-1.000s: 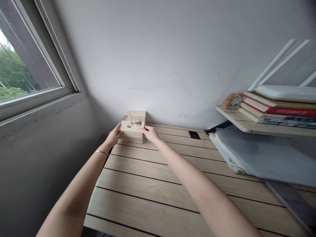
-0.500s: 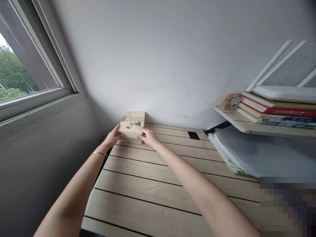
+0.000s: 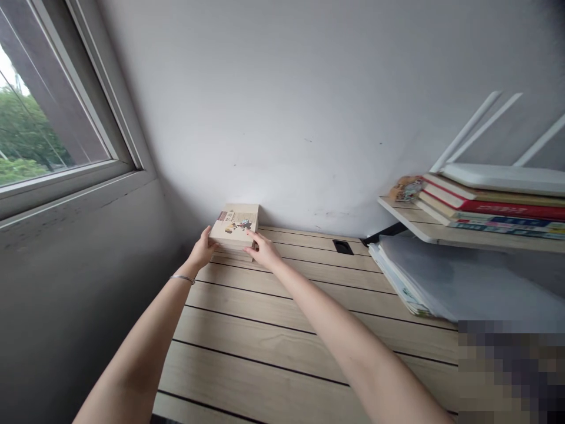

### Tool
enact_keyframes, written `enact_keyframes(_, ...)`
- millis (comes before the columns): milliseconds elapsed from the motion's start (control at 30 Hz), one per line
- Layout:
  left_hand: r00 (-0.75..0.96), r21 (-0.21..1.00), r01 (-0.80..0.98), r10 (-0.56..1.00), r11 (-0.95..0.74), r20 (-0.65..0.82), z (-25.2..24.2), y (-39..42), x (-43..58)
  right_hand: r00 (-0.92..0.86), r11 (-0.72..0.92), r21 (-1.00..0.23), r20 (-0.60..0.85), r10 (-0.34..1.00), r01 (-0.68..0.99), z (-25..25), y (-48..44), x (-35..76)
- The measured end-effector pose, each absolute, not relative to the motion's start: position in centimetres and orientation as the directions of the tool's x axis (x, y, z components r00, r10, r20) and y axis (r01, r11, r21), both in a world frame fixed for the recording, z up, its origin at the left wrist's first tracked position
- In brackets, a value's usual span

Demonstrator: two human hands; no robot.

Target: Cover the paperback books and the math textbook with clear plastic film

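The stack of pale books point(image 3: 233, 228) is lying at the far left corner of the tabletop point(image 3: 273, 312), near the wall point(image 3: 282, 118). The left hand point(image 3: 202, 250) is gripping its left side. The right hand point(image 3: 263, 252) is pinching its near right corner, the thumb being placed lower than the fingers. A black insert point(image 3: 343, 247) is sitting near the far edge, and on the right a shelf point(image 3: 409, 218) is carrying other books point(image 3: 494, 204).
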State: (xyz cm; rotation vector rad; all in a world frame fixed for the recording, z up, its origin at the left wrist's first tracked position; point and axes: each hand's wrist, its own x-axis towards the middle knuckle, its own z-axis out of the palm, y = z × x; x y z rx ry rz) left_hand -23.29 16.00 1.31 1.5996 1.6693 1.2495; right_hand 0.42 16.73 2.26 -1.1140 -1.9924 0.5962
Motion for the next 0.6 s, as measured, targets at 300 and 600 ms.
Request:
enact_keyframes(300, -0.093, 0.944, 0.300, 0.981, -0.138, 0.173, -0.6, 15.2, -23.7, -0.203, 0.209, -0.943, 0.159, 0.966, 0.259, -2.3, 16.4, -0.4)
enact_keyframes(600, -0.126, 0.946, 0.308, 0.981, -0.101, 0.145, -1.0, 15.0, -24.0, -0.083, 0.148, -0.918, 0.126, 0.989, 0.367, -1.4, 15.6, -0.4)
